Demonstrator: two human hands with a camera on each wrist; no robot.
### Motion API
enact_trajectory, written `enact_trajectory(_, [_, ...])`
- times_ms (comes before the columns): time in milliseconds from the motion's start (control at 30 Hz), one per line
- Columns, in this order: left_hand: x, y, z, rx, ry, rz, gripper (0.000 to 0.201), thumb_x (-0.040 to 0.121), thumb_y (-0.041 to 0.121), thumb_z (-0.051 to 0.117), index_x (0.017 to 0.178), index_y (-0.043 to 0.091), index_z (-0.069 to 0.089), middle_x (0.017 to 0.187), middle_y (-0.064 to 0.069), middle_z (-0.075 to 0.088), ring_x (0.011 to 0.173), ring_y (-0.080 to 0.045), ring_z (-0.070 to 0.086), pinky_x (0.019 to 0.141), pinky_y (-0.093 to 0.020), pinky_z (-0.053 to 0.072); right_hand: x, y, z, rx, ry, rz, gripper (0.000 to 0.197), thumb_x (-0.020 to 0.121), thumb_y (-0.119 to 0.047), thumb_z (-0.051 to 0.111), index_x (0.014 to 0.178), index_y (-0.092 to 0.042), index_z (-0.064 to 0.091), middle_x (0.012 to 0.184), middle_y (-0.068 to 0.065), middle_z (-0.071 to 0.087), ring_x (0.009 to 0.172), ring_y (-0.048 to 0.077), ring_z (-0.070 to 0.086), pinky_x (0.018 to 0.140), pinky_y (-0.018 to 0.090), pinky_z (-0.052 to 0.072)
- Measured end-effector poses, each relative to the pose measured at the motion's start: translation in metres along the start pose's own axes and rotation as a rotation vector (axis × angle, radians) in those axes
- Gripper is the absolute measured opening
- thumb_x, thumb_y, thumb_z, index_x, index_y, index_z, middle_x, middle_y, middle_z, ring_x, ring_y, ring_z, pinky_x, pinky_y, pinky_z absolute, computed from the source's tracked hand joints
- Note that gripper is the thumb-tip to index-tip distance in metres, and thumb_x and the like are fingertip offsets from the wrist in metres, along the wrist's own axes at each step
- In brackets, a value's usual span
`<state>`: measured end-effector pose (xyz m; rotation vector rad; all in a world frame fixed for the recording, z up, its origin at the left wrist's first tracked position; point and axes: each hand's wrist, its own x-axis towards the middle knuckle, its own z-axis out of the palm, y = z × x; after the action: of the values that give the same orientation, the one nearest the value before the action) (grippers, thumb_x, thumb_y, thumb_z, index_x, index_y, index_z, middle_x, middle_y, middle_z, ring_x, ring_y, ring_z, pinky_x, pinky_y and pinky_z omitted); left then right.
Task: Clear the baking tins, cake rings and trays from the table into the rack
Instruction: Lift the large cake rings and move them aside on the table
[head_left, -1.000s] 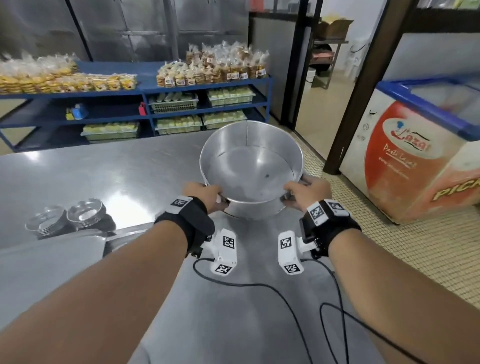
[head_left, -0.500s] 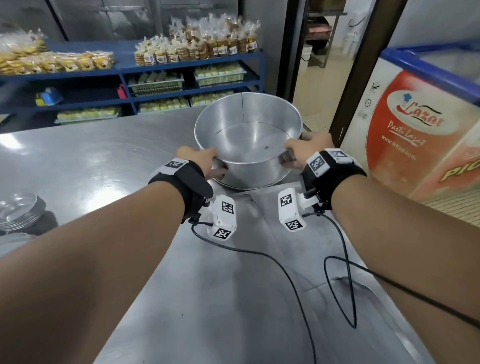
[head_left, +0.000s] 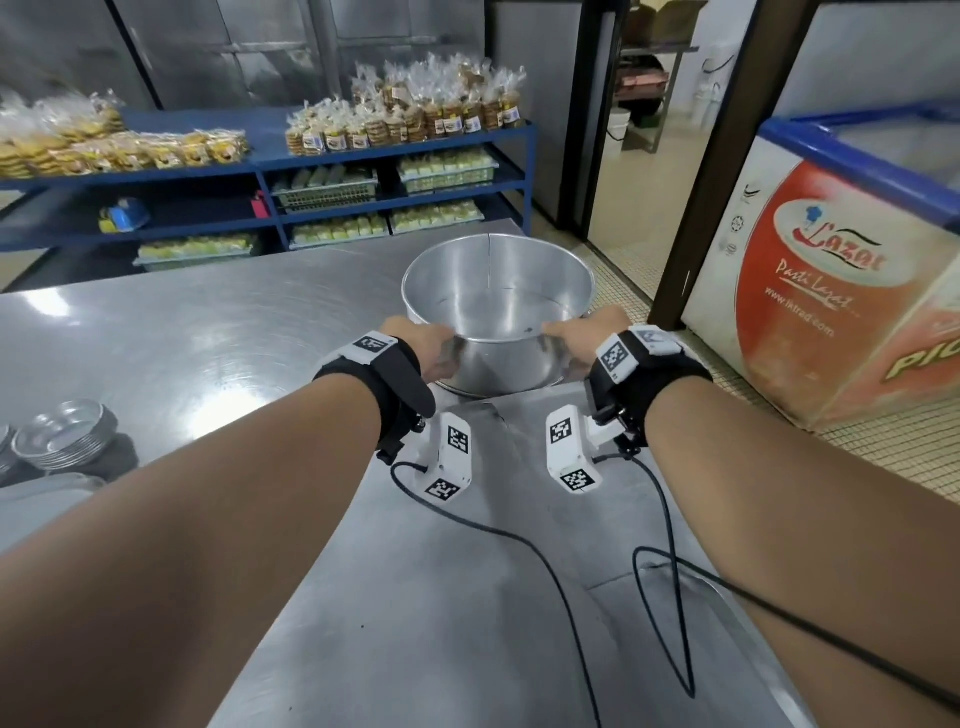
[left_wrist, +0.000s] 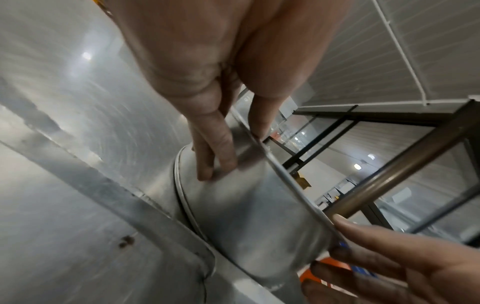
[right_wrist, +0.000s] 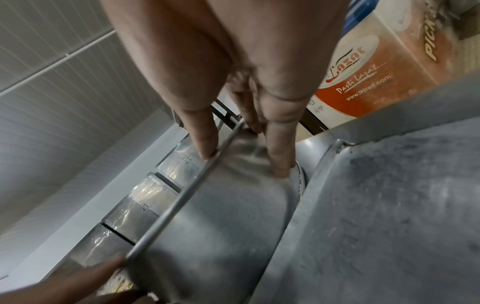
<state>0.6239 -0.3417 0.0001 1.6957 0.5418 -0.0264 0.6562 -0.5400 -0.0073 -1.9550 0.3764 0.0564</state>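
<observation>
Two hands on one item: my left hand (head_left: 434, 347) and my right hand (head_left: 574, 332) each pinch the near rim of the large round cake tin (head_left: 498, 291), thumb inside the wall, fingers (left_wrist: 217, 156) pressed on the outside; the right wrist view confirms the same grip on the opposite side. Tin sits directly ahead of me, between both hands, at equal reach from each, near the far right corner of the steel table (head_left: 171, 343). Its base appears to rest on or just above the surface; I cannot tell which. Opening faces up and tilts slightly toward me; being round, it has no long axis to align. Judgement: the lift is a two-handed one, and the grip must stay balanced or the tin will swing. The rack named in the task is not identifiable in these views. Remaining work: a stack of small fluted tins (head_left: 65, 439) lies at the near left of the table, well apart from my hands. Surface is bare brushed steel, reflective. Room: blue shelving (head_left: 395, 150) with bagged goods beyond the table, a chest freezer (head_left: 831, 280) to the right, tiled floor and a doorway between them.
</observation>
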Motion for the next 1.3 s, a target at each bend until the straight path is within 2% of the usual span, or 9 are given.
enact_trajectory(200, [-0.07,0.038,-0.006,0.209,-0.193,-0.038,0.032,0.092,0.013,0.067,0.119,-0.001,0.057,0.106,-0.021,0.067,0.078,-0.031,0.063,0.076,-0.04,0.058,-0.062,-0.028,-0.03,-0.256,-0.1,-0.04,0.042,0.066,-0.028,0.081,0.1,-0.006,0.071,0.086,0.009,0.07,0.081,0.028,0.067,0.081,0.042,0.059])
enact_trajectory(300, [-0.118,0.058,-0.014,0.286,-0.298,-0.012,0.026,0.093,0.015,0.066,0.111,-0.003,0.06,0.089,-0.013,0.067,0.072,-0.03,0.061,0.071,-0.038,0.056,-0.109,-0.049,-0.052,-0.45,-0.12,-0.105,0.037,0.068,-0.026,0.081,0.097,-0.004,0.072,0.076,0.009,0.064,0.072,0.027,0.06,0.067,0.033,0.053])
enact_trajectory(400, [-0.17,0.071,-0.023,0.413,-0.383,0.063,0.026,0.092,0.019,0.067,0.108,-0.001,0.063,0.09,-0.011,0.069,0.072,-0.029,0.062,0.077,-0.04,0.057,-0.163,-0.071,-0.079,-0.671,-0.161,-0.171,0.029,0.073,-0.028,0.081,0.095,-0.01,0.074,0.086,0.007,0.072,0.086,0.025,0.068,0.077,0.032,0.058])
enact_trajectory(500, [-0.223,0.08,-0.035,0.532,-0.431,0.178,0.025,0.09,0.02,0.07,0.104,0.0,0.068,0.09,-0.009,0.07,0.071,-0.027,0.064,0.081,-0.043,0.058,-0.228,-0.09,-0.107,-0.785,-0.189,-0.234,0.023,0.075,-0.027,0.082,0.093,-0.014,0.075,0.073,-0.005,0.066,0.078,0.018,0.066,0.064,0.024,0.054])
enact_trajectory(600, [-0.275,0.082,-0.046,0.705,-0.45,0.309,0.028,0.087,0.027,0.071,0.103,0.004,0.071,0.096,-0.008,0.074,0.079,-0.023,0.072,0.083,-0.041,0.061,-0.288,-0.092,-0.128,-0.904,-0.173,-0.293,0.035,0.075,-0.024,0.083,0.106,-0.013,0.07,0.096,0.001,0.068,0.092,0.021,0.065,0.078,0.027,0.053])
enact_trajectory(733, [-0.345,0.074,-0.06,1.13,-0.481,0.56,0.039,0.086,0.039,0.071,0.112,0.011,0.073,0.109,-0.007,0.073,0.1,-0.025,0.068,0.09,-0.037,0.056,-0.359,-0.073,-0.151,-1.058,-0.165,-0.286,0.055,0.06,-0.031,0.089,0.111,-0.022,0.068,0.11,0.001,0.068,0.094,0.023,0.066,0.083,0.036,0.057])
enact_trajectory(867, [-0.414,0.044,-0.067,1.268,-0.52,0.704,0.042,0.089,0.041,0.068,0.118,0.012,0.071,0.118,-0.004,0.069,0.109,-0.025,0.063,0.094,-0.035,0.051,-0.431,-0.043,-0.169,-1.077,-0.207,-0.223,0.067,0.063,-0.024,0.09,0.125,-0.016,0.063,0.118,0.004,0.066,0.102,0.024,0.066,0.086,0.036,0.056])
enact_trajectory(1167, [-0.508,-0.052,-0.069,1.314,-0.67,0.665,0.054,0.089,0.046,0.065,0.128,0.009,0.061,0.126,-0.011,0.064,0.114,-0.03,0.061,0.096,-0.039,0.053,-0.55,0.055,-0.194,-1.062,-0.167,-0.004,0.056,0.072,-0.021,0.084,0.122,-0.013,0.06,0.121,0.005,0.063,0.104,0.027,0.065,0.089,0.041,0.056])
enact_trajectory(1300, [-0.535,-0.091,-0.067,1.305,-0.672,0.556,0.053,0.087,0.049,0.065,0.12,0.008,0.062,0.119,-0.012,0.066,0.105,-0.032,0.065,0.087,-0.038,0.055,-0.574,0.092,-0.198,-1.011,-0.141,0.096,0.065,0.072,-0.024,0.086,0.129,-0.013,0.055,0.125,0.005,0.062,0.113,0.027,0.062,0.095,0.039,0.052])
